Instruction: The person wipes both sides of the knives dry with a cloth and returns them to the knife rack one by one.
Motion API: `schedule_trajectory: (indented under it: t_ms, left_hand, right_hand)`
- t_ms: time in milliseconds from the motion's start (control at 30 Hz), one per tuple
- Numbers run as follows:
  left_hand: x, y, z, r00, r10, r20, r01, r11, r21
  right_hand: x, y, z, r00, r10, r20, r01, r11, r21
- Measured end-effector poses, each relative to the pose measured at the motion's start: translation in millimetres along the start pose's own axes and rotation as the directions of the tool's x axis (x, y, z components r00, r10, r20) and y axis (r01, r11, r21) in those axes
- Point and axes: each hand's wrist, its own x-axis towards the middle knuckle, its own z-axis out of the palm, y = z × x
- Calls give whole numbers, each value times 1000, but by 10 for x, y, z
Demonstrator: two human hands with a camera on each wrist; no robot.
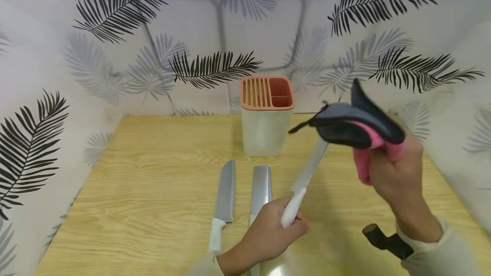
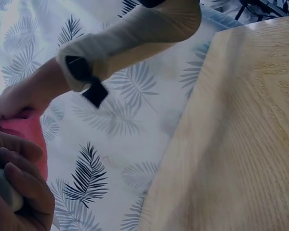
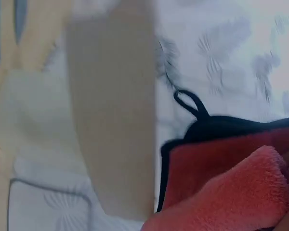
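My left hand [image 1: 268, 231] grips a knife by its white handle [image 1: 293, 208], over the near middle of the table. Its blade [image 1: 311, 166] points up and away to the right, blurred in the head view. In the right wrist view the broad blade [image 3: 113, 115] hangs beside the cloth [image 3: 231, 192]. My right hand [image 1: 400, 178] holds this cloth, pink on one side with dark edging and a small loop, bunched and raised near the blade's tip. From the left wrist, curled fingers [image 2: 31, 185] wrap the handle [image 2: 7, 190].
Two more white-handled knives lie on the wooden table [image 1: 145, 199]: a pointed one [image 1: 224, 195] and a square-ended one [image 1: 261, 186], partly hidden under my left hand. A white knife holder [image 1: 264, 133] with an orange slotted top stands at the back, before the leaf-patterned cloth backdrop [image 1: 215, 33].
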Motion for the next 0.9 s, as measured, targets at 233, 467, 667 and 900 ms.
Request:
schedule_trajectory:
  t_ms: [233,467,667,900]
  left_hand:
    - [46,25,-78,985,162,-54,-156,982,104]
    - [33,3,-95,950,307,-67,-297,947,125]
    - [18,62,-52,988,151,-42,-147,985,90]
    - [-51,93,-31,998,58,-9,-57,996,71]
  right_hand:
    - [-594,-213,248,910,-105,402,238,925,-296]
    - [-871,-99,433,886,-206,416,332,907,-258]
    - [-785,97,408,932,-156,328,246,935,-254]
    - [-610,332,323,968,-114,225,175,946,-272]
